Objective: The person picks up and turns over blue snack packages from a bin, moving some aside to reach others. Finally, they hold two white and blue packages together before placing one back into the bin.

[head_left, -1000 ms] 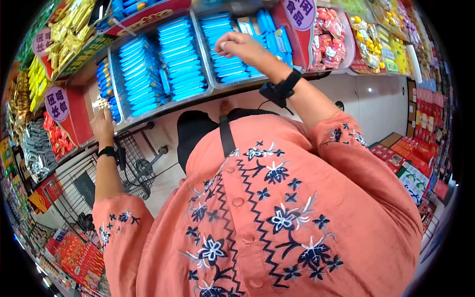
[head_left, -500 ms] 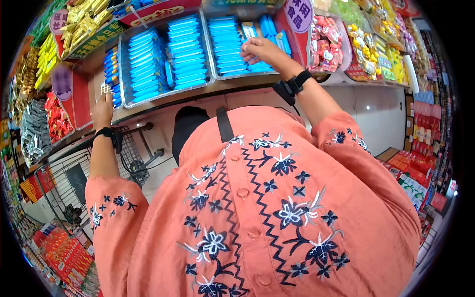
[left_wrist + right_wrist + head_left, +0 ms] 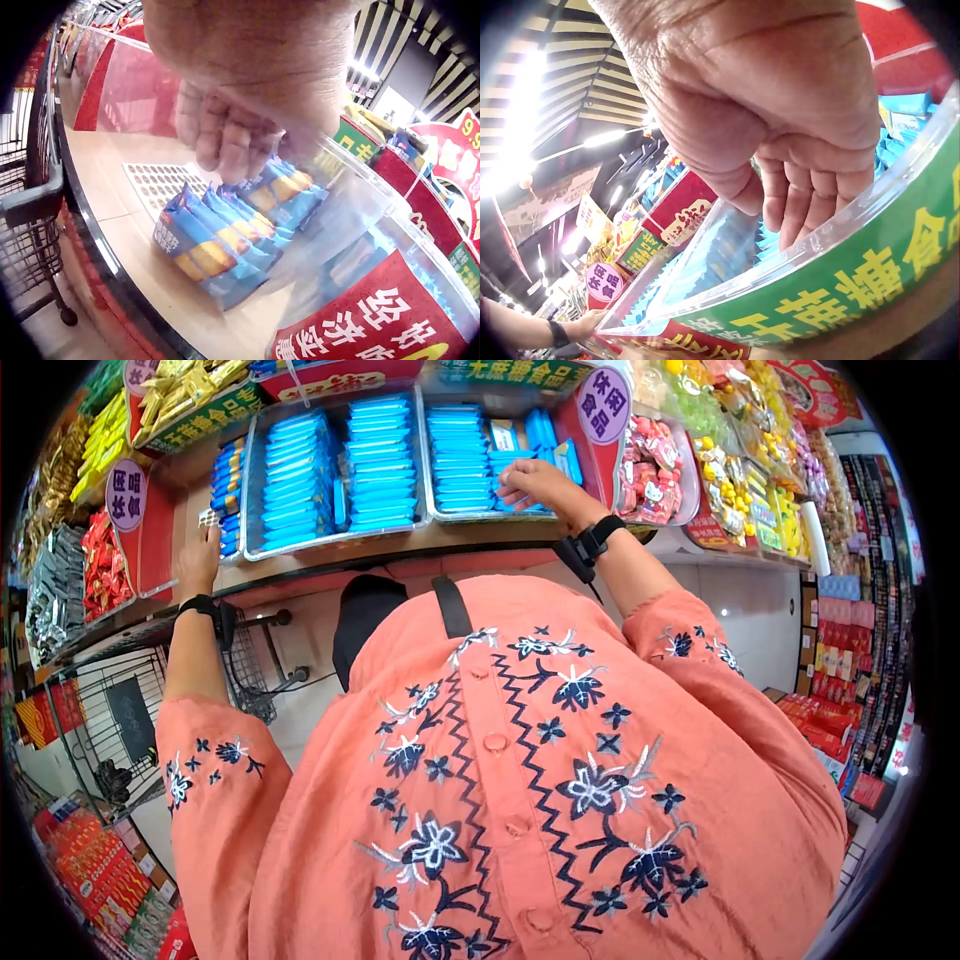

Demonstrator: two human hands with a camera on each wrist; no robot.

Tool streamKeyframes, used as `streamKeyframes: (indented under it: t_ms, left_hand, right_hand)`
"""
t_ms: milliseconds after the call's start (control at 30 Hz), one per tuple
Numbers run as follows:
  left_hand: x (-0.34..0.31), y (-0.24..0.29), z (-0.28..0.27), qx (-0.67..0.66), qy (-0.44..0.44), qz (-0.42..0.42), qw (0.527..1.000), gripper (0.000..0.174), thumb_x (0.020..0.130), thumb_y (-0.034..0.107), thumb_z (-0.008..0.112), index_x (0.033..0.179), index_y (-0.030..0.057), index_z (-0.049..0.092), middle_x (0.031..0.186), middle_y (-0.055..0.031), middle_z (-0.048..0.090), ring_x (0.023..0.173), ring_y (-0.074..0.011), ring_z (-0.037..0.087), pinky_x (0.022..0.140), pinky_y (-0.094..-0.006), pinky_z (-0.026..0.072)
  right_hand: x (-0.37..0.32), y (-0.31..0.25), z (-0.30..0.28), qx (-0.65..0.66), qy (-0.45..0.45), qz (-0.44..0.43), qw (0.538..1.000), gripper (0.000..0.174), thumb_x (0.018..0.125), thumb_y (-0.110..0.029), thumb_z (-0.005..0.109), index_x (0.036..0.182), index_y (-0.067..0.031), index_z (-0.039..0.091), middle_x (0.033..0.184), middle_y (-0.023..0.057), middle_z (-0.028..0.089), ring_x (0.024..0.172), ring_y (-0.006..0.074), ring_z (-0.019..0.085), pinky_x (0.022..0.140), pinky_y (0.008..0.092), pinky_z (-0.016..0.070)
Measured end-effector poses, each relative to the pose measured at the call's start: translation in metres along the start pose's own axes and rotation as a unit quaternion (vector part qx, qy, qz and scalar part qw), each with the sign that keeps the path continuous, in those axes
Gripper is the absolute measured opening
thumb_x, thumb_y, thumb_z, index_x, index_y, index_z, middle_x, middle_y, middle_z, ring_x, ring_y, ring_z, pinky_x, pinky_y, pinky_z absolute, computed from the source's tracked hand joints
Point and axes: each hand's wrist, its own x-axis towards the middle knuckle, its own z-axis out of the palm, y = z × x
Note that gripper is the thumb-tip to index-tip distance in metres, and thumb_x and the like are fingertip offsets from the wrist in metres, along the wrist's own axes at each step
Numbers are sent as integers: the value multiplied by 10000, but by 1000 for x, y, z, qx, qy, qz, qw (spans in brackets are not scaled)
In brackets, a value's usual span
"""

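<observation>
In the head view, the left hand (image 3: 198,565) is at the left end of the shelf, beside blue biscuit packets (image 3: 228,485). The left wrist view shows its fingers (image 3: 234,142) bent over upright blue packets (image 3: 217,240), with nothing visibly gripped; whether they touch is unclear. Beneath lies a white sheet with rows of round marks (image 3: 166,184). The right hand (image 3: 545,490) hovers by the front of a clear tray of light-blue packets (image 3: 458,460). In the right wrist view its fingers (image 3: 799,195) bend loosely behind the tray's clear rim (image 3: 832,236), holding nothing visible.
Another clear tray (image 3: 335,545) with stacked blue packets stands between the hands. Red dividers (image 3: 150,555) flank the trays. Pink packets (image 3: 655,470) lie at the right. A wire cart (image 3: 95,735) stands below left.
The right hand has moved rightward and toward the tray's front edge, its fingers lower. The left hand stays by the left-end packets, while the head view has shifted slightly.
</observation>
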Motion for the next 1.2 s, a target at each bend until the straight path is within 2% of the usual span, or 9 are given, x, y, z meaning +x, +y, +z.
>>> streamKeyframes:
  t_ms: [133,233,333,467,567,767,867,967,1200]
  left_hand:
    - [-5,13,-22,-93,-12,-64,994,204,993,200,438,1044,97,607,988,-148,685,889,-368,686,715,-489,533]
    - [-1,-2,3,-40,31,6,999,307,1010,292,395,1027,83,620,948,-162,704,887,-379,681,742,-516,518]
    - [6,-5,9,-180,-36,-115,976,166,977,234,467,1044,139,586,1057,-129,670,852,-411,676,695,-550,534]
    - [-2,2,-5,-23,25,-2,999,329,1010,307,379,1021,83,619,923,-151,708,865,-387,681,738,-518,517]
    - [-4,10,-16,-107,8,-62,992,242,989,243,433,1011,82,613,915,-156,697,850,-386,683,707,-500,528]
    - [0,-7,13,-30,96,42,994,198,982,202,445,1010,102,613,945,-150,684,849,-382,685,692,-491,532]
    - [-4,7,-9,-82,32,-35,995,172,976,183,463,1008,108,614,954,-148,680,848,-382,686,688,-494,534]
    - [9,-11,21,-141,-22,-106,984,389,995,425,395,1105,160,657,971,-129,722,941,-394,676,814,-545,499]
    - [12,-15,32,-158,-6,-119,980,472,981,498,367,1105,166,678,930,-135,728,952,-393,676,843,-545,484]
  right_hand:
    - [7,11,-1,-26,-9,4,1000,267,976,-301,568,1067,-61,642,1025,78,711,899,159,677,794,304,547]
    - [8,13,-2,-32,-12,12,999,270,976,-301,571,1079,-62,644,1028,71,712,897,154,678,795,298,543]
    - [3,11,0,-25,-8,21,999,274,976,-299,574,1090,-60,645,1028,68,712,889,153,678,795,294,540]
    - [0,11,0,-21,-3,12,1000,279,981,-299,571,1095,-55,645,1031,78,710,884,156,679,798,289,539]
    - [2,15,-1,-21,-4,5,1000,286,982,-301,571,1096,-49,643,1033,85,709,883,159,679,803,284,539]
    - [-2,14,0,-12,-8,-5,1000,284,980,-299,572,1087,-46,643,1031,83,708,881,158,678,805,279,537]
    - [-2,12,0,-11,-7,1,1000,279,981,-297,568,1083,-48,643,1027,80,707,878,154,677,805,276,536]
    - [0,11,-1,-19,-7,10,1000,279,981,-295,568,1085,-47,641,1025,77,706,874,148,675,809,274,535]
    - [1,11,1,-7,-7,29,1000,275,985,-293,572,1077,-44,644,1030,77,704,883,146,670,823,275,529]
